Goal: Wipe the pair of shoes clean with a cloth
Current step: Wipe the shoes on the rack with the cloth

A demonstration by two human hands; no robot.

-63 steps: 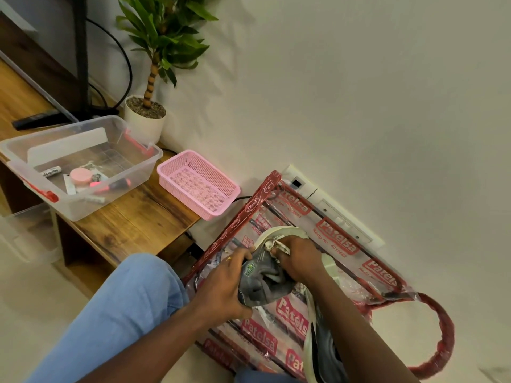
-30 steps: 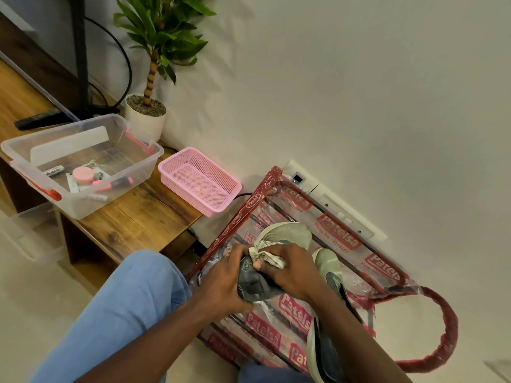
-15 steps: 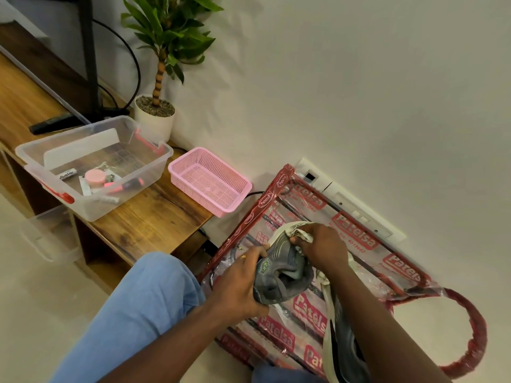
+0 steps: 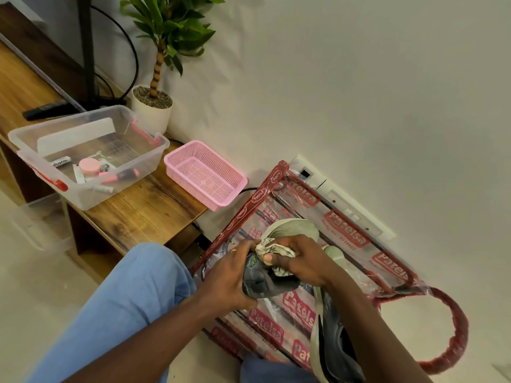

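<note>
The cloth (image 4: pixel 274 247) now lower on shoe (image 4: pixel 266 283)

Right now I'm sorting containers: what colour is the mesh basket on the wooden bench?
The basket is pink; head view shows it best.

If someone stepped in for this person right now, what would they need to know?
The left hand grips the grey shoe. The right hand holds the crumpled cloth against its upper.
The second shoe lies on the printed plastic bag, under the right forearm.
Done: wiping of the grey shoe is under way.
Left: finish it, then wipe the second shoe.
</note>
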